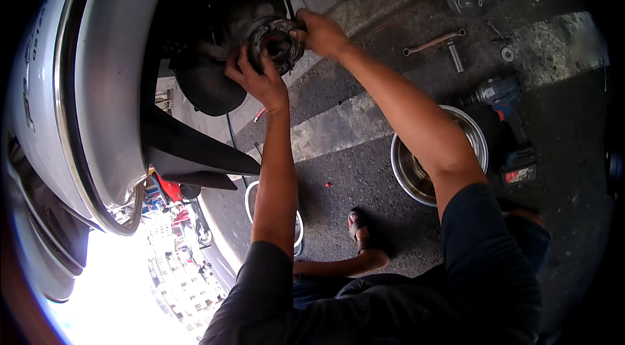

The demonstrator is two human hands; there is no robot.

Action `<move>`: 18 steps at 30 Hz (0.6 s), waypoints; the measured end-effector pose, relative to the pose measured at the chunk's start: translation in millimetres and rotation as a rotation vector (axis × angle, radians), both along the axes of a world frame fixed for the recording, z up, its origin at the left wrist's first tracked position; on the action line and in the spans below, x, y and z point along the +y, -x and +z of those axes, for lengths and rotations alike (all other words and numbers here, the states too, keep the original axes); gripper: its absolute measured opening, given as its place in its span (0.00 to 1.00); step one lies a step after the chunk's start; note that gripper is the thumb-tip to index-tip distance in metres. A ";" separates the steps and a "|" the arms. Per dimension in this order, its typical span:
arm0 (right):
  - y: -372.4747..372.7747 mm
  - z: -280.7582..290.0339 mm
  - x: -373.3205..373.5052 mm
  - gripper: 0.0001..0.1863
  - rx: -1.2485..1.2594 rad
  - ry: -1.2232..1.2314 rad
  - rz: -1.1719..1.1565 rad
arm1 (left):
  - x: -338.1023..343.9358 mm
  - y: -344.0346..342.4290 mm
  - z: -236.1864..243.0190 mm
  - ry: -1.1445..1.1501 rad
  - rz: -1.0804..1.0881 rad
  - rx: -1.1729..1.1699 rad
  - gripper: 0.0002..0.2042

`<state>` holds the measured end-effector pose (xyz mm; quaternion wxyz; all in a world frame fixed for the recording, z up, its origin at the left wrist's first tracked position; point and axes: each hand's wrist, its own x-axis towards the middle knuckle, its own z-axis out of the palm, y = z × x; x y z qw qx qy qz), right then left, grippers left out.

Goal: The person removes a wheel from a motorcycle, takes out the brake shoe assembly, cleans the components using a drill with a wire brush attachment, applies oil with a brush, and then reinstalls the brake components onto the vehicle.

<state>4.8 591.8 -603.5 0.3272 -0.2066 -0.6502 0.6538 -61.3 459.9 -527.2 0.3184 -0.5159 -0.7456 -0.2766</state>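
A round, dark metal part with curved segments around an open centre sits at the scooter's dark underside. My left hand holds its lower left edge, fingers bent and spaced over the rim. On the opposite side, my right hand grips the upper right rim, thumb across its face. Some fingertips are hidden behind the part. Whether it is still attached to the scooter, I cannot tell. Below my left hand's fingers hangs a dark rounded panel.
The scooter's pale body fills the left. On the ground at right lie a ring spanner, a socket, a washer and a cordless impact wrench. A metal bowl stands beneath my right arm; a white-rimmed container is beside my left forearm.
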 end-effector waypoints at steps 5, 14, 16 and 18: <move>-0.9 -6.6 -2.2 0.16 -0.006 -0.037 0.059 | 1.8 -1.7 -2.2 -0.006 0.016 0.013 0.18; 4.0 -7.7 -7.0 0.17 -0.074 -0.067 -0.042 | 4.4 7.7 -7.7 -0.032 0.029 0.054 0.17; -2.1 -6.4 -4.1 0.18 -0.114 -0.011 0.008 | 2.0 7.4 -8.8 -0.022 0.044 0.029 0.18; 10.4 -12.7 -22.0 0.19 -0.138 -0.045 -0.063 | -3.9 6.0 -14.5 0.002 0.072 -0.051 0.19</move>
